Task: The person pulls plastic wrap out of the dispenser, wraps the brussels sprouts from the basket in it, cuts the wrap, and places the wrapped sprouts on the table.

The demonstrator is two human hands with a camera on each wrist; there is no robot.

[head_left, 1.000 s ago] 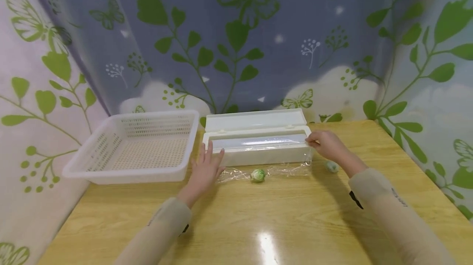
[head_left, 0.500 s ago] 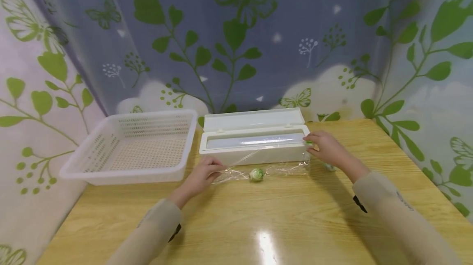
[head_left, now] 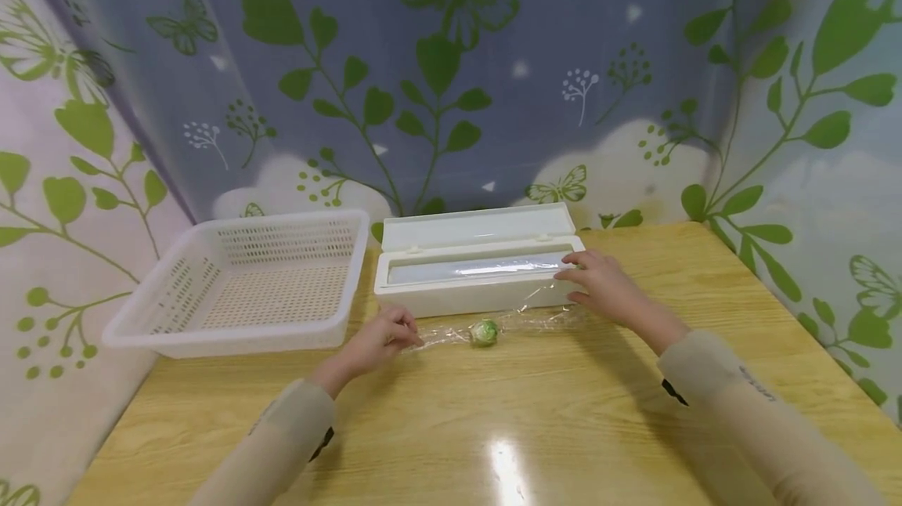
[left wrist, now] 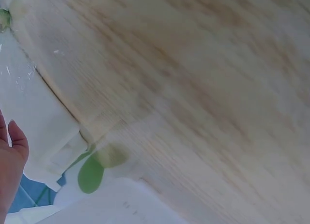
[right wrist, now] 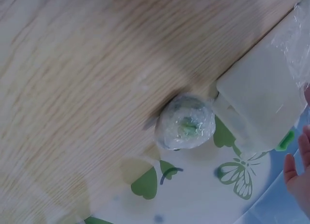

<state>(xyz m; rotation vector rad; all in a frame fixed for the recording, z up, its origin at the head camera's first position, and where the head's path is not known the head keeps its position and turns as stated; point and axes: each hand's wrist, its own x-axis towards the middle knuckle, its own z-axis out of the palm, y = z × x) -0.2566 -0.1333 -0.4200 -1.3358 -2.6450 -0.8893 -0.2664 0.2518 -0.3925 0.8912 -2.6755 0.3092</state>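
An open white cling film box stands at the back middle, its roll showing inside. Clear cling film hangs down its front onto the table. On that film lies a small green-and-white cabbage-like ball. My left hand pinches the film's front left edge with curled fingers. At the box's right end is my right hand, its fingers loosely bent and apart over the film. A green slider shows beside it in the right wrist view. There a second ball, wrapped in film, sits beside the box.
A white slotted plastic basket stands left of the box. The box's raised lid leans back near the patterned curtain. Bare wooden tabletop stretches in front of the hands.
My left hand has come down from the box's front left to the film's edge, and its fingers have curled. My right hand has left the box's right-end slider and moved slightly left.
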